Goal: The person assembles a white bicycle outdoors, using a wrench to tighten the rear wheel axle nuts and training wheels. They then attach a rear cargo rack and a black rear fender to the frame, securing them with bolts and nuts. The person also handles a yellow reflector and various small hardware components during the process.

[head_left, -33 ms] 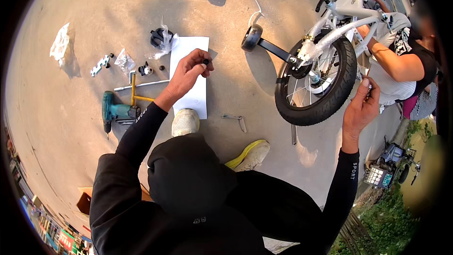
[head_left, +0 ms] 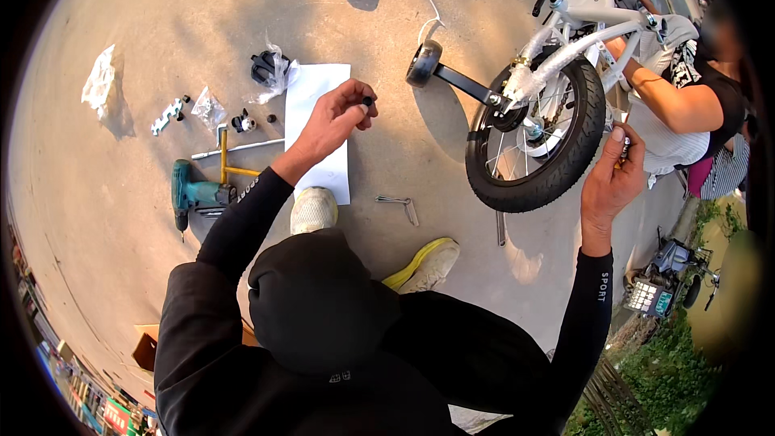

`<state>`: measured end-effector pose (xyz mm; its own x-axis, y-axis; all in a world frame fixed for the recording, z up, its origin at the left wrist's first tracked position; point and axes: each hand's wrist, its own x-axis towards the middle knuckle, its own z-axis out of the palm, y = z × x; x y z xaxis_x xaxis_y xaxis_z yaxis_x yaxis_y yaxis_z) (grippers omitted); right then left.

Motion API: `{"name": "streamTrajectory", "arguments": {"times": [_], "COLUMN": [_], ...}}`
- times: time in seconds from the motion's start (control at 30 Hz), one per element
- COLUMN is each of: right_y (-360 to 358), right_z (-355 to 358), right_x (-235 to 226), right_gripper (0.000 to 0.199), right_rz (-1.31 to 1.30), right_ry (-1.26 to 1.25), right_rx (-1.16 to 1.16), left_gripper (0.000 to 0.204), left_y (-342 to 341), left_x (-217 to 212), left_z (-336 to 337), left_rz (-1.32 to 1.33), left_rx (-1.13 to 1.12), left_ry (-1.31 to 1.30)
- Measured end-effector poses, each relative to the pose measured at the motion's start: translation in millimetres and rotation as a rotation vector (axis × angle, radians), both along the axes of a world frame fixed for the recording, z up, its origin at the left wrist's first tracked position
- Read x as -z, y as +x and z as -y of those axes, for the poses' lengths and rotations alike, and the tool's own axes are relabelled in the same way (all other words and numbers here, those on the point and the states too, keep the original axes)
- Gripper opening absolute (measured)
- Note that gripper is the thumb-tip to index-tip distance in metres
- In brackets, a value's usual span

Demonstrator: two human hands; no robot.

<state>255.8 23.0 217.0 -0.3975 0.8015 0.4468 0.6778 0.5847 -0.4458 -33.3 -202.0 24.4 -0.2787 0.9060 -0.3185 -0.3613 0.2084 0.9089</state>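
On the far left we see a crumpled white plastic wrap [head_left: 98, 81] on the ground, then a teal cordless drill [head_left: 184, 182] lying on its side beside a yellow T-handled tool [head_left: 224, 153], probably set there to be within reach. A little farther off is a black pedal [head_left: 264, 69], partly covered by clear film. Next comes a white paper sheet [head_left: 319, 145] with a shoe [head_left: 314, 211] at its near end, perhaps steadying it.

Over the sheet's right edge we have the left hand [head_left: 333, 119], its grip closed on a small black piece [head_left: 368, 101], pinched between thumb and fingers, likely because so small a part needs fingertip control. To the right, a stabiliser wheel [head_left: 425, 63] juts from the axle of a white bicycle [head_left: 593, 10], whose black tyre [head_left: 517, 199] faces us. Just right of that tyre, the right hand [head_left: 612, 182] has thumb and fingers clamped on a small shiny part [head_left: 625, 148], too covered for us to identify. Beyond it, a co-worker's arm [head_left: 678, 101] reaches toward the frame, possibly to steady it
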Motion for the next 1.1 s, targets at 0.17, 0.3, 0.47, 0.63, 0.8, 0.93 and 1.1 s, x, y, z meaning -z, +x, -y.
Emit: {"name": "streamTrajectory", "arguments": {"times": [0.17,0.3,0.47,0.63,0.8,0.93,1.1], "right_y": [-8.2,-6.9,-5.8,0.2,2.5,-1.1,-0.5], "right_z": [6.6,3.9,3.4,1.5,4.4,-0.5,4.0], "right_x": [6.8,16.3,17.5,23.1,22.4,19.9,21.2], "right_gripper": [0.009,0.008,0.007,0.007,0.008,0.008,0.009], "right_rz": [0.072,-0.009,-0.013,-0.051,-0.062,-0.019,-0.008], "right_ry": [0.259,0.238,0.224,0.207,0.187,0.259,0.246], "right_rx": [-0.225,-0.199,-0.214,-0.171,-0.194,-0.233,-0.248], "left_gripper": [0.026,0.026,0.025,0.03,0.03,0.031,0.031], "left_y": [49.0,78.7,93.7,89.2,86.6,96.9,88.4], "left_x": [-16.9,-18.0,-6.4,-8.1,-10.3,-4.3,-23.4], "left_z": [-108.3,-146.7,-159.2,-169.7,-171.9,-163.4,-137.9], "left_rz": [-0.52,-0.64,-0.348,-0.282,-0.191,-0.159,-0.403], "left_rx": [0.247,0.345,0.375,0.417,0.425,0.329,0.248], "left_ry": [0.004,0.135,0.043,0.054,0.051,-0.016,0.084]}}
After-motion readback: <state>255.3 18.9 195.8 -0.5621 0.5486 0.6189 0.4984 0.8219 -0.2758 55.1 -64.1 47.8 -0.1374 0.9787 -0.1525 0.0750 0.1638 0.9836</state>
